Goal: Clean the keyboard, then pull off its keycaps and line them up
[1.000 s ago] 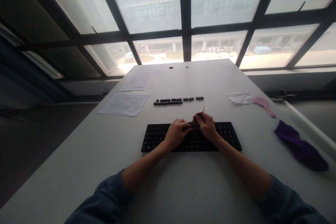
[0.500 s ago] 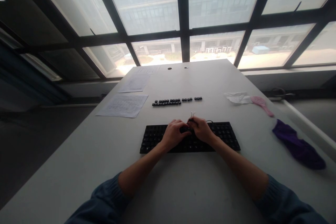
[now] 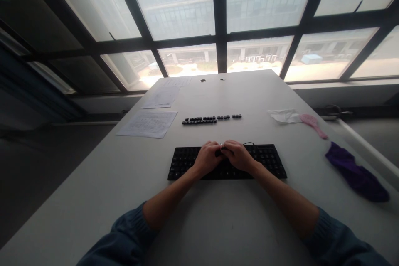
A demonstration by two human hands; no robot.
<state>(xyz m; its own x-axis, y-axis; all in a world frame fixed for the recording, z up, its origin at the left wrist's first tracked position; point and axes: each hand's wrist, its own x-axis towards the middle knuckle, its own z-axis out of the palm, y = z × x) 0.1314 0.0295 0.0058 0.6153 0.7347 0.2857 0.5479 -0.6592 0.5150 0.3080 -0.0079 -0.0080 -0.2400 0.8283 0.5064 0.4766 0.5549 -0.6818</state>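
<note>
Lying on flat white table (image 3: 124, 166): long black plastic keyboard (image 3: 227, 171), likely squared for reach. Left hand (image 3: 208, 158), right hand (image 3: 239, 157) meet over it; can't tell left grip. Black plastic keycaps (image 3: 199, 122) rowed beyond, presumably for order. Tiny shiny metal piece (image 3: 221, 146), apparently pinched by right fingertips.
</note>
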